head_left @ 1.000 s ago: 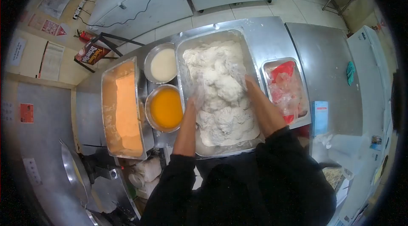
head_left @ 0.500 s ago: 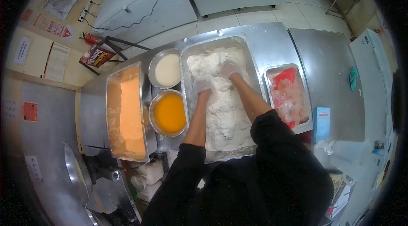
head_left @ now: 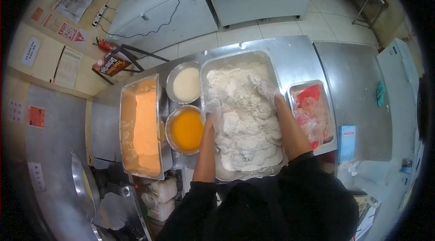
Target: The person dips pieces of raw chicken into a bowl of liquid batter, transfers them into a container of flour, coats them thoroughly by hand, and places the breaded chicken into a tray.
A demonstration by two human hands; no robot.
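A large metal tray [head_left: 274,72] in front of me holds white flour [head_left: 240,125], heaped and lumpy, with coated lumps toward the near end. My left hand [head_left: 217,115], in a clear plastic glove, lies stretched along the tray's left inner side, its fingertips blurred against the flour. At the right side, my right hand [head_left: 264,89] reaches into the tray with fingers extended and thickly dusted in flour. No separate object shows in either hand. Whether the fingers touch a coated lump is hidden by the flour.
Left of the tray stand a bowl of pale liquid [head_left: 186,84], a bowl of orange-yellow liquid [head_left: 187,128] and a deep pan with orange powder [head_left: 147,125]. A smaller tray [head_left: 334,125] holding red and clear plastic is on the right, near a blue box [head_left: 346,143].
My hands have moved apart from the middle of the flour to the tray's two sides. The flour surface has been reshaped. The whole view has shifted slightly down and right.
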